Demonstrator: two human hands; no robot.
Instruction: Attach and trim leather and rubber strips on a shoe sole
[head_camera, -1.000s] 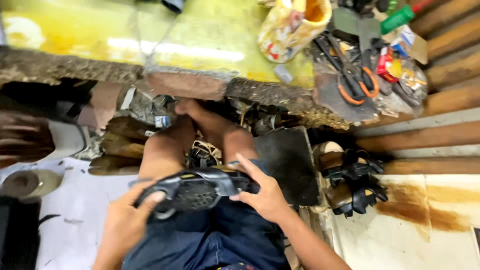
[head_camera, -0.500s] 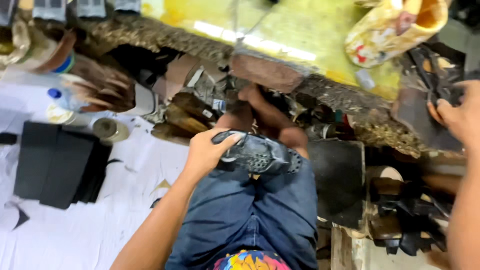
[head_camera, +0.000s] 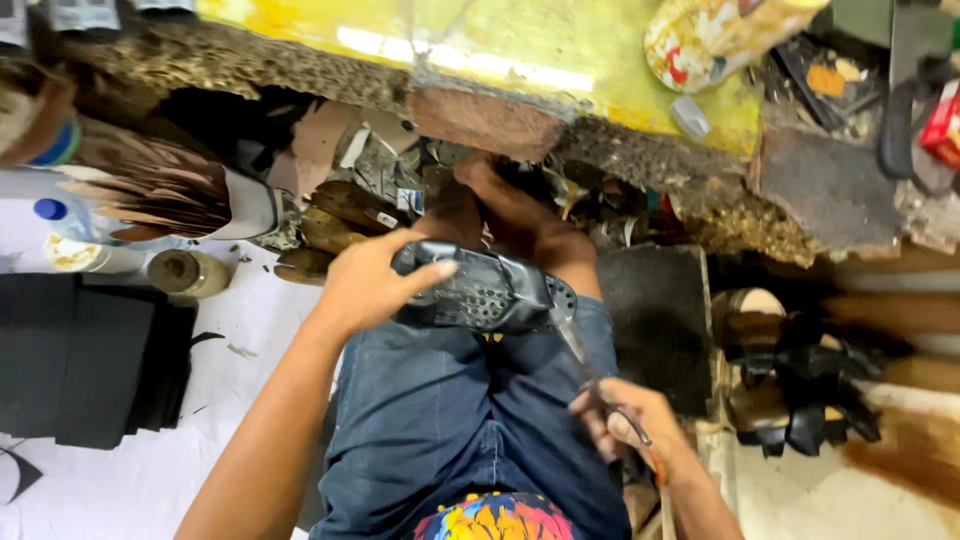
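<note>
Now our left hand (head_camera: 365, 285) clamps the black perforated sandal (head_camera: 480, 290) on our lap; at five o'clock, our right hand (head_camera: 630, 425) closes around scissors (head_camera: 590, 370).

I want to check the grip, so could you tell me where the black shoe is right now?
In the head view, the black shoe sits centre frame on the person's lap, held by the left hand, below the workbench edge.

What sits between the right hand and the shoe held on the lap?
In the head view, a thin metal tool runs from the right hand to the black shoe, crossing the blue jeans.
</note>
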